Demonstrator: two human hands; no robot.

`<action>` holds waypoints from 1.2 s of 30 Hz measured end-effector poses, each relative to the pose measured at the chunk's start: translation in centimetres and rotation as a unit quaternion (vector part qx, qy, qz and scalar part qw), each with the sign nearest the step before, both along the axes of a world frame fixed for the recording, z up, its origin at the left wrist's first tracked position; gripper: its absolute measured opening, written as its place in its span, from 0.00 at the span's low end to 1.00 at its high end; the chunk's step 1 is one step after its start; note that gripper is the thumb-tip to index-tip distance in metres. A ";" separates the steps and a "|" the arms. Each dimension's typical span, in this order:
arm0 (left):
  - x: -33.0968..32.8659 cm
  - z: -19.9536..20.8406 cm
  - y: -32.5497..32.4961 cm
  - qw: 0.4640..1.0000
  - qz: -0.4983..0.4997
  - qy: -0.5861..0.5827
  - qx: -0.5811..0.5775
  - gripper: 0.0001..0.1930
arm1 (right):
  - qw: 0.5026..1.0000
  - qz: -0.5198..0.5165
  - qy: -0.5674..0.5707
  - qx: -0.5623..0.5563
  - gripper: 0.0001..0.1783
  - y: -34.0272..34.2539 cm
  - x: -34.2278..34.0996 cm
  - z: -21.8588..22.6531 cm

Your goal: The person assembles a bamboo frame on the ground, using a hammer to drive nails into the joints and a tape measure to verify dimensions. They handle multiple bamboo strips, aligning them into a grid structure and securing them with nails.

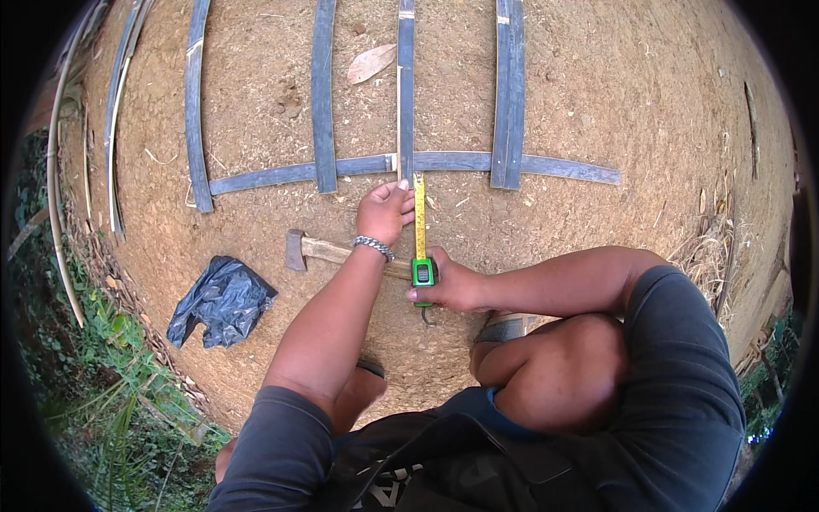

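Note:
My right hand (450,286) is closed around a green tape measure (423,272). Its yellow blade (420,224) runs out away from me, ending near the crosswise dark grey strip (452,161). My left hand (384,213) pinches the near end of the middle lengthwise strip (406,102), right beside the blade; that strip lies across the crosswise one. Below my left wrist, a hatchet (295,250) lies on the soil, its wooden handle (328,251) passing under my forearm toward the tape measure.
More dark strips lie lengthwise: one left of middle (323,94), a doubled one (508,94) to the right, others farther left. A crumpled black plastic bag (223,303) rests at left. Green plants (111,401) border the bare dirt. A dry leaf (371,64) lies between strips.

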State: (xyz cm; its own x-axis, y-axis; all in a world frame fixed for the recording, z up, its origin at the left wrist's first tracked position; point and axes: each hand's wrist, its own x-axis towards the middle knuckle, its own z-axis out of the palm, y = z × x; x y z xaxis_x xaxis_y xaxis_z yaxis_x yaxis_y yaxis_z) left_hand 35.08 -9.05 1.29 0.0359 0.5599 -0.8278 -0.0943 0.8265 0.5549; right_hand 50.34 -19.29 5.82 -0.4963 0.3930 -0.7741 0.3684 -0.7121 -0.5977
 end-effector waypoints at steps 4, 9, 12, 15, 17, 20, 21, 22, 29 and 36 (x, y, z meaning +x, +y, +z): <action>0.1 -0.1 -0.1 1.000 0.005 -0.003 0.001 0.15 | 1.000 0.003 0.004 -0.006 0.53 0.2 0.1 0.2; 0.0 -0.4 -0.2 1.000 0.013 -0.008 0.005 0.15 | 1.000 0.004 0.006 -0.002 0.53 0.4 0.1 0.4; 0.1 -0.3 -0.2 1.000 0.016 -0.005 0.004 0.15 | 1.000 0.005 0.002 0.000 0.53 0.4 0.1 0.4; 0.2 -0.2 -0.2 1.000 0.020 -0.004 0.005 0.15 | 1.000 0.001 0.003 0.007 0.53 0.1 0.0 0.0; 0.2 -0.1 -0.2 1.000 0.022 -0.001 0.006 0.15 | 1.000 0.003 0.004 0.003 0.53 0.2 0.1 0.2; 0.3 0.0 -0.2 1.000 0.022 0.005 0.006 0.16 | 1.000 0.000 0.007 -0.017 0.54 0.4 0.1 0.4; 0.4 0.1 -0.1 1.000 0.023 0.005 0.006 0.16 | 1.000 0.005 0.003 -0.012 0.54 0.4 0.2 0.2; 0.5 0.2 -0.1 1.000 0.024 0.005 0.006 0.16 | 1.000 0.009 -0.001 -0.007 0.55 0.2 0.4 0.0; 0.3 0.7 0.6 1.000 0.002 0.019 0.000 0.19 | 0.994 0.099 -0.020 0.048 0.57 1.0 5.2 1.4; 1.1 2.3 3.1 0.988 -0.029 0.148 -0.033 0.29 | 0.974 0.003 -0.179 0.140 0.50 -2.2 13.4 4.2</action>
State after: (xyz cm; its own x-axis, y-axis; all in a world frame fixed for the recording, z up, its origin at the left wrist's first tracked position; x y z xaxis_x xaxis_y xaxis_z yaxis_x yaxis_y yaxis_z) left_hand 36.15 -5.94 3.57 -0.1822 0.5080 -0.8418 0.1129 0.8613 0.4953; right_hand 63.72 -21.49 9.97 -0.2176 0.6120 -0.7604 0.5920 -0.5366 -0.6013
